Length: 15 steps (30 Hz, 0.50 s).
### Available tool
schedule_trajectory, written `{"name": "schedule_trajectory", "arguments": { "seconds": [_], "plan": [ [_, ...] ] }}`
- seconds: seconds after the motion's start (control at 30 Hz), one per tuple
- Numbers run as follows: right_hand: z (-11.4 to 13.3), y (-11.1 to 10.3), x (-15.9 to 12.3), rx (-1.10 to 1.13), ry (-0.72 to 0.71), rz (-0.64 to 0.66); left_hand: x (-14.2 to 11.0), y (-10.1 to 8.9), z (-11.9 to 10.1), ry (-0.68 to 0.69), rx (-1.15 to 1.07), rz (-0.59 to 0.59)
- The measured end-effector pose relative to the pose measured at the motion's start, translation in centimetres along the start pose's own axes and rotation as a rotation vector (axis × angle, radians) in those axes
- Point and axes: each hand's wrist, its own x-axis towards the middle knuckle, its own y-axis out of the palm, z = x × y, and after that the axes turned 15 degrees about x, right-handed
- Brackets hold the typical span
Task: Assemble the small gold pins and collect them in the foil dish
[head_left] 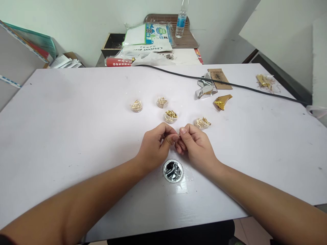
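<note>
Right now a tiny pale piece (178, 134) sits between the fingertips of the two hands, above the surface (102, 136), too small to make out. Left hand (157, 144) and right hand (198, 144) nearly meet there, each grip pinched closed, thumb against finger, and both appear to have hold of the piece. Just below them, on the near side, a round dish (173, 181) with dark, shiny stuff inside lies on the surface. Beyond the hands stand four small clear cups of gold-coloured bits: the middle cup (171, 116) just past the left hand, the far cup (162, 102) behind it, the left cup (136, 106) off to the side and the right cup (201, 123) near the right hand's knuckles. Farther right lie gold foil (222, 102), silver foil (205, 91), a brown card (220, 79) and, well apart, a bag (266, 81). A black cable (176, 72) crosses the back, passing over the card, and a bottle (181, 23) stands beyond the surface's far edge
</note>
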Motion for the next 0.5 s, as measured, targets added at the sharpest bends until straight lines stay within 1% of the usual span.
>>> {"name": "schedule_trajectory", "arguments": {
  "seconds": [0.13,0.27,0.33,0.5],
  "plan": [
    [0.12,-0.15,0.10,0.022,-0.027,0.007,0.16,-0.13,-0.10,-0.008,-0.096,0.017],
    [0.49,-0.46,0.01,-0.098,-0.035,-0.030,0.37,-0.36,-0.16,-0.081,-0.062,-0.021],
    [0.69,-0.59,-0.03,-0.149,-0.040,-0.047,0.41,-0.49,-0.13,-0.107,-0.063,-0.011],
    [1.01,-0.62,-0.02,-0.197,-0.126,-0.024,0.46,-0.74,-0.18,-0.088,-0.108,0.036]
  ]
}}
